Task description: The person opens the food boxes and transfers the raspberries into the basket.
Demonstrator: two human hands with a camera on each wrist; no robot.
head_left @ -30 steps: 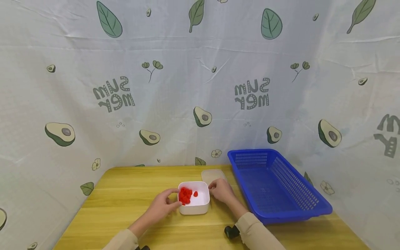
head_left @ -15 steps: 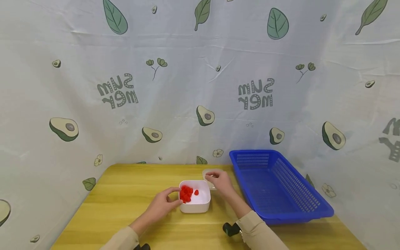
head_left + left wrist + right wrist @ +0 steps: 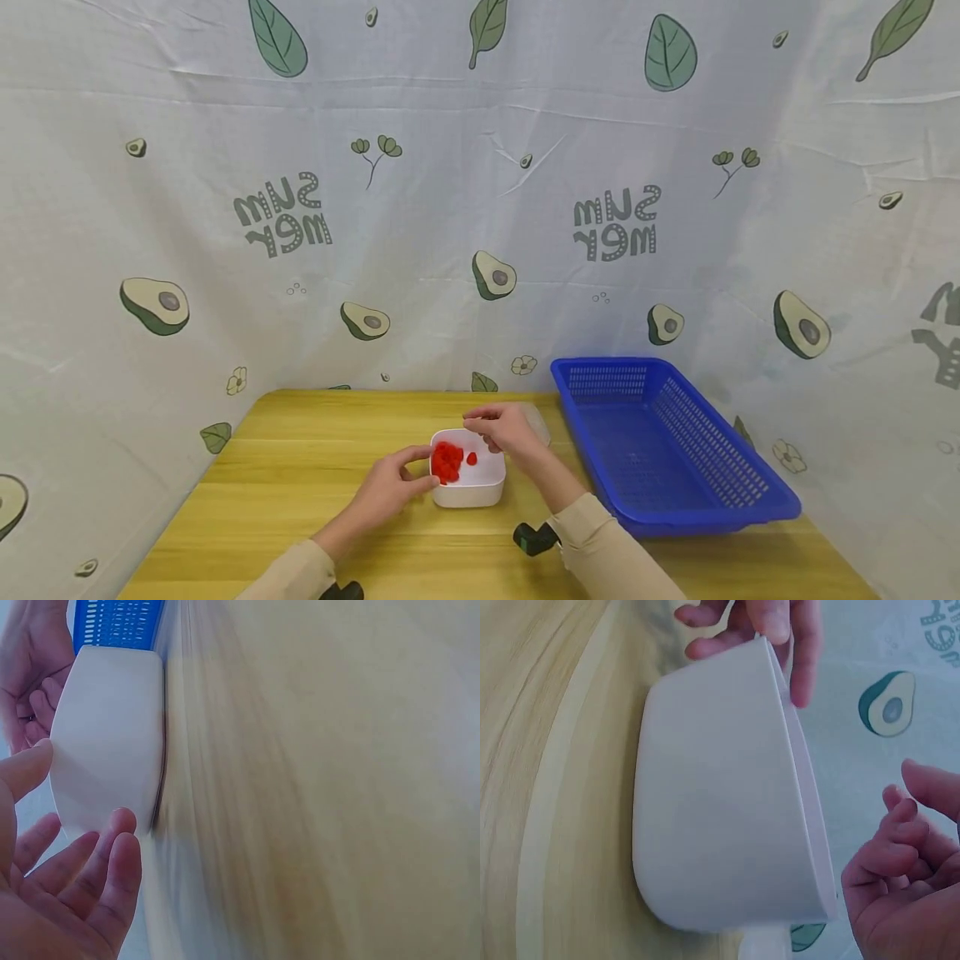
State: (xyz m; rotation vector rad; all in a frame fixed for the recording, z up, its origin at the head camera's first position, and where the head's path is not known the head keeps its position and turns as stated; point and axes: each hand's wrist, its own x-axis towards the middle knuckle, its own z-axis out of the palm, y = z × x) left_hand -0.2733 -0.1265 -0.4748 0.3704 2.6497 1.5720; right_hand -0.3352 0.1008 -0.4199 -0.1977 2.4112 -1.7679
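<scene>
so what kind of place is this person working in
Probably a makeshift, screened-off tabletop workspace, though the wider surroundings are hidden. A pale, creased sheet printed with avocados hangs behind and beside a yellow wood-grain table, which holds a rectangular blue plastic mesh basket.

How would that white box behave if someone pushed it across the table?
The white box would probably slide rather than roll, given its squarish shape. Its low, broad form suggests it wouldn't tip easily. The loose-looking red pieces inside, one sitting apart, may shift about.
</scene>
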